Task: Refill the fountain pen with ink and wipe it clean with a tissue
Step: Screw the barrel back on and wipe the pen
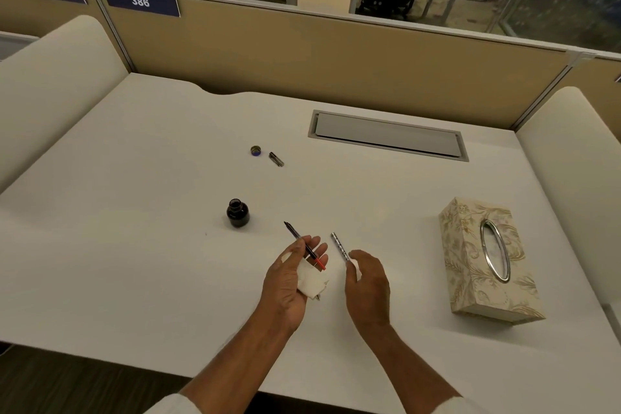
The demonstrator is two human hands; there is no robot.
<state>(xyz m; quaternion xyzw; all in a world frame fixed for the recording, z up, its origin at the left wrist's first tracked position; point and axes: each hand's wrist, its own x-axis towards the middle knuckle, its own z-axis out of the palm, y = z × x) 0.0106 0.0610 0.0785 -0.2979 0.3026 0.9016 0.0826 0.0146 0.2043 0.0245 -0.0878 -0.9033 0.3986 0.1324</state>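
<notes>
My left hand (292,276) holds the fountain pen's front section (304,244), nib pointing up and left, with its red converter end over my fingers. A crumpled white tissue (312,281) sits in the same palm. My right hand (366,286) grips the lower end of the silver pen barrel (339,245), which points away from me. The open ink bottle (238,213) stands on the desk left of the nib. Its cap (256,150) and the pen cap (276,159) lie farther back.
A floral tissue box (487,260) lies at the right on the white desk (134,245). A grey cable flap (386,136) is set into the desk at the back. Tan partition walls enclose the desk; padded side panels flank it.
</notes>
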